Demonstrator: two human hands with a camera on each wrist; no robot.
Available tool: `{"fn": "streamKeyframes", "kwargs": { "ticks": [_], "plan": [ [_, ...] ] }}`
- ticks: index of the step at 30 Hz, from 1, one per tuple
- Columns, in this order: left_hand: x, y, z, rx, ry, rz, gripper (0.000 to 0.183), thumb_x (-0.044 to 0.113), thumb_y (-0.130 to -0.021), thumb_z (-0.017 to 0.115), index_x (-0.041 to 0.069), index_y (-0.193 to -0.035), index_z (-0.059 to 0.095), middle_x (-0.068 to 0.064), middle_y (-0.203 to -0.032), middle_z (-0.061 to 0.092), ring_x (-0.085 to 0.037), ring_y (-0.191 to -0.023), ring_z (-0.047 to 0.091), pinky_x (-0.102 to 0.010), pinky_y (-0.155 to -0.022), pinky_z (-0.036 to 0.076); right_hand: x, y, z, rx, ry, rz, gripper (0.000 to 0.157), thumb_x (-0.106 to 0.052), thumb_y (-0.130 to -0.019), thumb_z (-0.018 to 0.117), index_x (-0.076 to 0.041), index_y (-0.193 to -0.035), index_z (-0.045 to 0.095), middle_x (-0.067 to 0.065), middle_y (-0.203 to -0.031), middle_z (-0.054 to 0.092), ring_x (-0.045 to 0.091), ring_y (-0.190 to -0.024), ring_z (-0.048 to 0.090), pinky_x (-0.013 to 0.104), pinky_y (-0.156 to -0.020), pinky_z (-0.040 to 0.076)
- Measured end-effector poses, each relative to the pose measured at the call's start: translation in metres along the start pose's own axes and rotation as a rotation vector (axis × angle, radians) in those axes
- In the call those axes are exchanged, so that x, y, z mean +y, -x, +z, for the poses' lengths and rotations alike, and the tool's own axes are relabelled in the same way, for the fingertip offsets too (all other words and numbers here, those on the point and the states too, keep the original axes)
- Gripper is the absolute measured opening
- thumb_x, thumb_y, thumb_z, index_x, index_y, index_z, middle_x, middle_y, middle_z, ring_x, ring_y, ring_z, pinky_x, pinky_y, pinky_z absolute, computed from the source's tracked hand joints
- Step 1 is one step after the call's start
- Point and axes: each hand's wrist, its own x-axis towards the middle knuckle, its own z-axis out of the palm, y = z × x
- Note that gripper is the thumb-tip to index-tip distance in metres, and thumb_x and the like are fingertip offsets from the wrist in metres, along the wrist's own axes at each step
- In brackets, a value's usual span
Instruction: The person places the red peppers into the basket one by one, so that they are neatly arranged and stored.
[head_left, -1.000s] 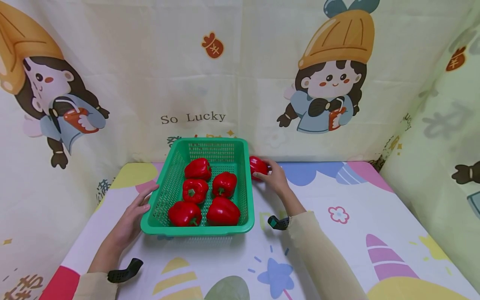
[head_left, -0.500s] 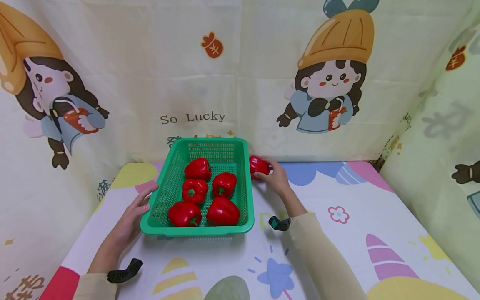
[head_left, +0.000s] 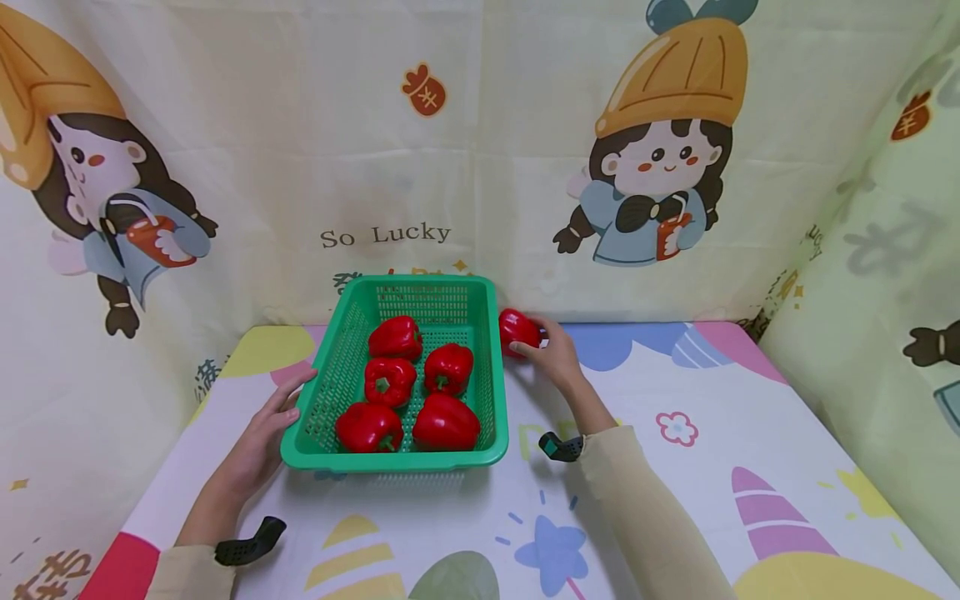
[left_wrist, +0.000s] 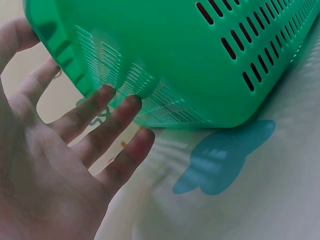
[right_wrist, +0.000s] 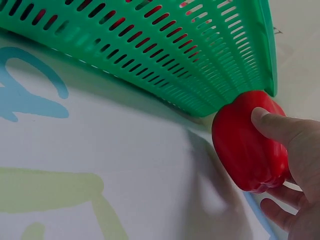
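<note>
A green plastic basket [head_left: 498, 400] with slotted walls holds several red bell peppers [head_left: 447, 422]. My left hand [head_left: 264, 437] is at the basket's left side, fingers spread and nearly straight; in the left wrist view, fingertips [left_wrist: 132, 102] lie along the slotted wall. Beyond the basket's right wall, near its far corner, my right hand [head_left: 553, 354] grips another red bell pepper [head_left: 517, 331]. In the right wrist view, the thumb [right_wrist: 270, 122] presses the side of this pepper [right_wrist: 247, 145], with other fingers partly hidden behind it. The pepper is close beside the basket's corner and overlaps it.
A patterned cloth covers the table [head_left: 637, 467]. A printed curtain [head_left: 517, 167] hangs right behind the table's far edge, with more cloth [head_left: 862, 292] at the right. Black wrist devices [head_left: 251, 542] sit on both wrists.
My right hand and the bell pepper in it have shifted very slightly up and to the right in the head view. The left hand and the basket stay where they were.
</note>
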Motion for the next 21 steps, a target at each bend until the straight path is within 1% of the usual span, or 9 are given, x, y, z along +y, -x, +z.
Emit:
{"fn": "streamKeyframes", "kwargs": {
  "ticks": [6, 14, 21],
  "plan": [
    [-0.0005, 0.0000, -0.0008, -0.004, 0.008, 0.004, 0.053, 0.029, -0.104, 0.030, 0.029, -0.155, 0.018, 0.000, -0.156, 0.019, 0.004, -0.123, 0.040, -0.020, -0.092, 0.047, 0.0003, -0.0018, -0.0009, 0.013, 0.014, -0.013, 0.061, -0.030, -0.084, 0.074, -0.017, -0.138, 0.050, 0.009, -0.130, 0.056, 0.026, -0.112, 0.050, 0.040, -0.085, 0.049],
    [-0.0007, 0.0003, -0.0002, -0.008, 0.010, 0.009, 0.053, 0.028, -0.104, 0.030, 0.028, -0.155, 0.018, 0.004, -0.153, 0.022, 0.004, -0.123, 0.041, -0.020, -0.092, 0.048, -0.0042, -0.0001, -0.0031, 0.012, 0.023, -0.012, 0.062, -0.032, -0.086, 0.072, -0.015, -0.140, 0.048, 0.009, -0.131, 0.054, 0.026, -0.112, 0.049, 0.037, -0.083, 0.047],
    [-0.0009, 0.0002, -0.0004, -0.012, 0.013, 0.016, 0.053, 0.028, -0.104, 0.030, 0.028, -0.155, 0.018, 0.001, -0.155, 0.020, 0.004, -0.123, 0.041, -0.020, -0.092, 0.048, -0.0054, 0.0006, -0.0043, 0.020, 0.034, -0.020, 0.063, -0.032, -0.086, 0.072, -0.014, -0.141, 0.047, 0.010, -0.130, 0.055, 0.025, -0.110, 0.049, 0.036, -0.081, 0.047]
  ]
}}
